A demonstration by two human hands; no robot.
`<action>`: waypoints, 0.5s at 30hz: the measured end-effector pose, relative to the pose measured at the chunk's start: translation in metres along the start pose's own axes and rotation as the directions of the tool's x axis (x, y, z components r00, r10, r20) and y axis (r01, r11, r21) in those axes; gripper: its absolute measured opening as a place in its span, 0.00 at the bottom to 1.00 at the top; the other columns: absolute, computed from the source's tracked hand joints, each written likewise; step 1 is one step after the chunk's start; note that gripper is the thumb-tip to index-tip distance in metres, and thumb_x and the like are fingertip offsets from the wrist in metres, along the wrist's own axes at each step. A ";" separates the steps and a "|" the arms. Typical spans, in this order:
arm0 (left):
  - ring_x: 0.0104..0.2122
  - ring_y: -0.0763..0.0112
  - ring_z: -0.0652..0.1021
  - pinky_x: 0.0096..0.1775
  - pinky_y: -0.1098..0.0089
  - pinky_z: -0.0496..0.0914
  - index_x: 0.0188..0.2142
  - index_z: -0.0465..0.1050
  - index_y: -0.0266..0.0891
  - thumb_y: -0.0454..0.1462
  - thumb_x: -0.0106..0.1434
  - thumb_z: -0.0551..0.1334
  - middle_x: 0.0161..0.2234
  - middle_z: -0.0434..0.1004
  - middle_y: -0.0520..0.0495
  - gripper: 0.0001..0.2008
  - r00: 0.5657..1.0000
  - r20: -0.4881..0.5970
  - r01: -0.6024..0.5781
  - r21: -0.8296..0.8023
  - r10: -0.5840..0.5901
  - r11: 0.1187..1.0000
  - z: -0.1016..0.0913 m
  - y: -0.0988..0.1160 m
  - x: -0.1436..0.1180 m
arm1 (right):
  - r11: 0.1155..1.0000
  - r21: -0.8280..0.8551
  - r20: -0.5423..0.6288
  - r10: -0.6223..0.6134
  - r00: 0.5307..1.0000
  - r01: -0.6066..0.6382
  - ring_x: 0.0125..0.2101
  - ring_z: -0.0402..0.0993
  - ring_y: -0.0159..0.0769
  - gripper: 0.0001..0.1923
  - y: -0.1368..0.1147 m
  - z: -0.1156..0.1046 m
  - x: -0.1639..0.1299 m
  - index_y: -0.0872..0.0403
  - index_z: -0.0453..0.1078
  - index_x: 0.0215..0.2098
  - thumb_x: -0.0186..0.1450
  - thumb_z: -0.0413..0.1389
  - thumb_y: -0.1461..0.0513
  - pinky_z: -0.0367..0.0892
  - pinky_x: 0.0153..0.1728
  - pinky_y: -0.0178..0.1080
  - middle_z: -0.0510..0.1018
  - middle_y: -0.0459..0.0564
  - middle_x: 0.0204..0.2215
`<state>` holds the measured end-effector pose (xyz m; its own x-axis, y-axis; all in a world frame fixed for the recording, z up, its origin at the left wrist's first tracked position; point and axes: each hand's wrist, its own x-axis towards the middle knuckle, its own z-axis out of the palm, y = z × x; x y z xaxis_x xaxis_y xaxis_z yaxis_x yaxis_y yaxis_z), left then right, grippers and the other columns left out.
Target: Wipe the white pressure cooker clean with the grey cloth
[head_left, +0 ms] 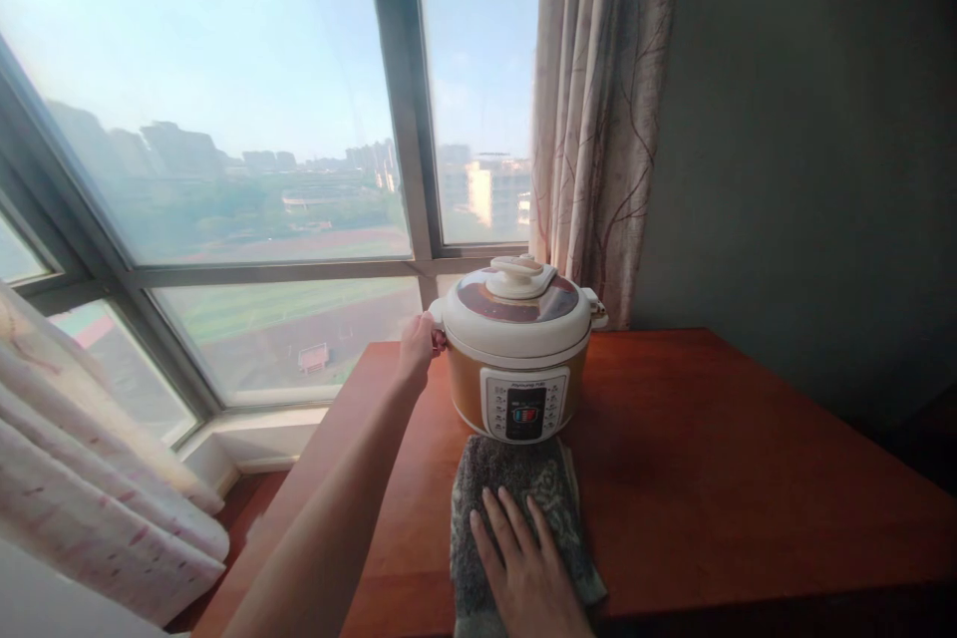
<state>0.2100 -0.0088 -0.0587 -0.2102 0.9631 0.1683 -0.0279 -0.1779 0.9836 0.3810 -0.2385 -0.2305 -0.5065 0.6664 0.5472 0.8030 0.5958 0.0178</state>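
The cooker (518,351) is stood on the table (748,459) by the window (224,120), just behind the cloth (515,508). Its side handle is gripped by the left hand (416,347), fingers curled around it. The right hand (527,573) is laid flat on the cloth, fingers slightly spread

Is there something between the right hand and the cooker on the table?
Nothing separate stands between them. The right hand lies flat on a grey towel that reaches the cooker. The left hand already grips its side handle.
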 end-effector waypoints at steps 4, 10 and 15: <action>0.16 0.77 0.64 0.22 0.75 0.58 0.20 0.61 0.40 0.43 0.60 0.56 0.16 0.63 0.54 0.15 1.000 0.003 -0.009 0.002 0.009 1.000 0.000 0.001 0.001 | 0.994 -0.104 -0.139 -0.059 0.989 0.044 0.55 0.74 0.47 0.24 0.003 -0.007 -0.002 0.53 0.65 0.63 0.68 0.52 0.64 0.63 0.56 0.47 0.76 0.54 0.58; 0.15 0.77 0.64 0.22 0.75 0.57 0.18 0.60 0.40 0.41 0.59 0.55 0.15 0.62 0.54 0.15 1.000 0.010 -0.018 0.028 0.017 0.999 0.000 0.002 0.002 | 0.996 -0.025 -0.246 -0.086 0.965 0.082 0.53 0.76 0.39 0.30 0.006 -0.007 -0.017 0.51 0.65 0.63 0.64 0.49 0.72 0.65 0.57 0.40 0.79 0.48 0.54; 0.17 0.76 0.66 0.22 0.76 0.57 0.18 0.61 0.40 0.42 0.58 0.56 0.15 0.63 0.53 0.14 1.000 -0.001 -0.017 0.037 0.017 0.999 0.000 0.002 0.001 | 0.980 0.177 -0.235 -0.050 0.971 0.094 0.49 0.80 0.37 0.33 0.015 -0.010 -0.027 0.49 0.67 0.63 0.62 0.49 0.74 0.71 0.51 0.35 0.80 0.45 0.51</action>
<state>0.2098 -0.0083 -0.0567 -0.2118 0.9597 0.1846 0.0119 -0.1863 0.9824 0.4100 -0.2526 -0.2364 -0.4581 0.5112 0.7272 0.6835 0.7256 -0.0794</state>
